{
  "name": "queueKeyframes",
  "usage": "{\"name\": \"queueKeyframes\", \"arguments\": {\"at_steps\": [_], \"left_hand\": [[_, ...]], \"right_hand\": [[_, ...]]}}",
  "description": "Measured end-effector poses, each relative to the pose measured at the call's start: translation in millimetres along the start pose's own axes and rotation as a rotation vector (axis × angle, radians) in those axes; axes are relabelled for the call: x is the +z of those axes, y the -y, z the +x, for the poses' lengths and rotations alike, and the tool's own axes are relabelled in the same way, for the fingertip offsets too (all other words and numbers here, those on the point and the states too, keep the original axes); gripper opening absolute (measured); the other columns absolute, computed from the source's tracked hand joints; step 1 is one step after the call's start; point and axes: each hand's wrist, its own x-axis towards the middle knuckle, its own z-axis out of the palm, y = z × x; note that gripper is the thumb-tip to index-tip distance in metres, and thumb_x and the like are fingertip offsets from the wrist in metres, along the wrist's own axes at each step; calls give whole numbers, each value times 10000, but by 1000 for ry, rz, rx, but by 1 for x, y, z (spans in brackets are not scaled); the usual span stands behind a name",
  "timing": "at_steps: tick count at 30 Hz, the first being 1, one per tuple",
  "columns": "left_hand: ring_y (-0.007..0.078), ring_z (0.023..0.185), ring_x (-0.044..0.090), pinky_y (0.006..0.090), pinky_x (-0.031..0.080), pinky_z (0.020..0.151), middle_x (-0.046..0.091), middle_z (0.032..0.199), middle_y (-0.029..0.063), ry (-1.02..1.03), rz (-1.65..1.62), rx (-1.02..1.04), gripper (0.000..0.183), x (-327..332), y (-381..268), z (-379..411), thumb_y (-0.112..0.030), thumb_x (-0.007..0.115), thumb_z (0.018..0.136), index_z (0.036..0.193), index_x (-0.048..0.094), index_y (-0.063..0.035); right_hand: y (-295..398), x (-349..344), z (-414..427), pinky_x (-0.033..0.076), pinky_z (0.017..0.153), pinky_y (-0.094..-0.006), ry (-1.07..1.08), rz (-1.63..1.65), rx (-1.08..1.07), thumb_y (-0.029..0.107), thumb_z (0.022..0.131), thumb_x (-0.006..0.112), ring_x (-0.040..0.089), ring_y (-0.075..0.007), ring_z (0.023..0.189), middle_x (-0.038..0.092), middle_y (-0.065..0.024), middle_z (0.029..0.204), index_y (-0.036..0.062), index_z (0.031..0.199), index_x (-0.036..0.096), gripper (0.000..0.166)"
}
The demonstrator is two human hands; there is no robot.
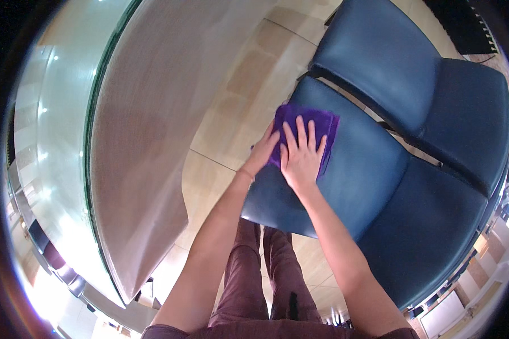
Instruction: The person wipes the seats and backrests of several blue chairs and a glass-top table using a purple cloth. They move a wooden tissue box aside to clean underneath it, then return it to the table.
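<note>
A folded purple cloth (pixel 328 123) lies on the front part of a dark blue padded chair seat (pixel 360 169). My right hand (pixel 303 159) rests flat on top of the cloth, its fingers spread and pointing away from me. Close beside it, my left hand (pixel 261 150) has the cloth's left edge between thumb and fingers, at the seat's front rim. A bit of purple shows past that hand on its outer side. Part of the left fingers is hidden by the cloth.
A second blue chair (pixel 377 55) stands right behind the first, with a narrow gap between them. To the left runs a table with a glass top (pixel 63 127) and a light brown cloth-like side (pixel 152 106). Beige floor tiles (pixel 220 140) show between table and chairs.
</note>
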Motion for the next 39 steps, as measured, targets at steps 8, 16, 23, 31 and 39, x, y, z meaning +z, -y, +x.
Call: {"name": "queueKeyframes", "arguments": {"at_steps": [8,16,23,31,39], "left_hand": [[206,1531,237,320,139,1260,248,1673,106,121,-356,-206,746,-30,74,-43,-531,427,1063,1616,258,-59],[325,1510,308,367,229,1252,340,1607,233,-94,252,-118,503,-40,264,-245,-122,385,1057,1545,355,1],[569,1508,75,709,112,1181,150,1653,302,-67,997,144,579,49,44,-227,-345,603,962,1421,550,3],[531,1498,172,792,113,1105,245,1650,225,-208,1208,624,589,98,-60,-32,-547,599,922,1457,572,-302],[500,1518,163,819,111,1099,368,1619,125,-110,1311,753,655,183,-103,46,-567,594,914,1499,523,-281]], "right_hand": [[45,18,-35,184,1196,-640,70,13,34,252,972,557,233,-360,1538,320,-98,1648,157,1514,474,556],[99,16,-158,314,1164,-551,310,254,-239,148,880,641,348,-321,1488,393,-93,1603,103,1464,516,599],[10,1,-219,308,1159,-576,248,77,10,203,913,592,410,-310,1443,436,-75,1576,162,1414,580,503],[-99,-42,-65,124,1146,-753,-151,-20,371,495,967,584,248,-387,1528,344,-108,1637,208,1464,543,575],[-184,-70,-19,260,1182,-612,-267,-60,358,339,1029,509,373,-369,1462,445,-139,1563,209,1468,546,459]]}}
